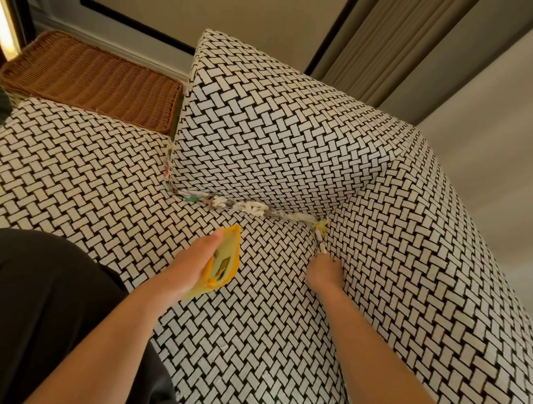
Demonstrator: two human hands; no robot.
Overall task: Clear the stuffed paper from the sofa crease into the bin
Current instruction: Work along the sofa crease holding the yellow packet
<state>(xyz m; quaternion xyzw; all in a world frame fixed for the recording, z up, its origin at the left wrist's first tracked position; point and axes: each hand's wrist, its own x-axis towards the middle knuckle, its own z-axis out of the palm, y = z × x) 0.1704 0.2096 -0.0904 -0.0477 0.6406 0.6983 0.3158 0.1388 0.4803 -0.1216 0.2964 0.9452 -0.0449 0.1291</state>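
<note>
Head view, the only view available: I read the sofa point(64, 174) from above, with the stuffed paper point(251, 207) packed in a twisted line where the back cushion point(265, 136) meets the seat. The line runs from the cushion's left corner across to the sofa arm point(418, 250), then turns down the join between seat and arm. The left hand point(196, 260) hovers over the seat and grips a yellow paper piece point(225, 256), thumb on top. The right hand point(325, 272) is at the lower end of the paper line with its fingers curled down into the join. Its fingertips are hidden, so I cannot tell whether they already pinch the paper. I judge the step in hand to be extraction, with most of the paper still lodged. The next move calls for a firm pinch low on the strip and a pull along the join, not across it, so the paper comes out whole instead of tearing. A wicker basket point(90, 81) sits behind the seat, and I cannot confirm that it is the bin.
</note>
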